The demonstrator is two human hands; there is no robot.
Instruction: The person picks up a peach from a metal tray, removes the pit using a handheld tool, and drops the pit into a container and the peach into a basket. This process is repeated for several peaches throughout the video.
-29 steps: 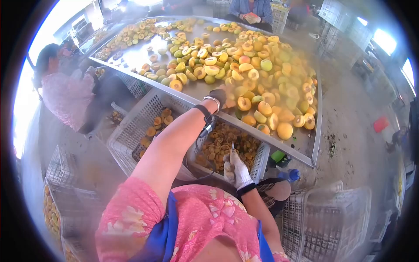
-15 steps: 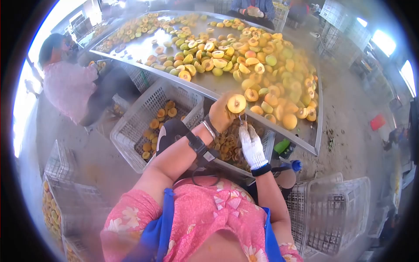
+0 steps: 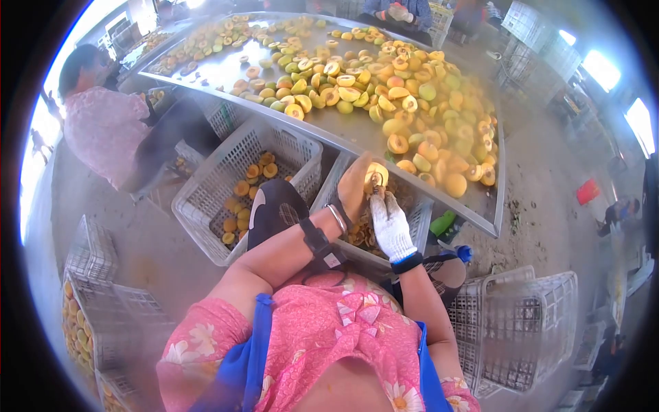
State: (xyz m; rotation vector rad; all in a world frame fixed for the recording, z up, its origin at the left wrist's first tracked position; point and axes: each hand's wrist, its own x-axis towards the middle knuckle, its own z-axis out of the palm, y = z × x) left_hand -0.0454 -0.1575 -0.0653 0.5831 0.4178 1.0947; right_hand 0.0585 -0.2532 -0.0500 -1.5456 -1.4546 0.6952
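My left hand [image 3: 353, 187], bare with a bracelet at the wrist, is closed around a halved yellow peach [image 3: 375, 172], its cut face turned toward me. In a white glove with stained fingertips, my right hand [image 3: 391, 225] grips a small metal pitting tool [image 3: 377, 181]. The tool's tip meets the middle of the cut face. Both hands are just past the near edge of a metal table [image 3: 329, 130] heaped with peach halves [image 3: 419, 89]. Below them stands a crate [image 3: 420, 223] of brownish scraps, partly hidden by my hands.
A white crate [image 3: 195, 226] holding some peach halves stands to the left. Stacked crates [image 3: 528, 329] are at the lower right, near a blue bottle cap [image 3: 465, 253]. A person in a pink top [image 3: 106, 134] sits at left; another person's hands [image 3: 398, 12] are across the table.
The tool in my right hand has moved up from below the peach half onto its cut face. My left hand has turned the peach half slightly and stays near the table edge.
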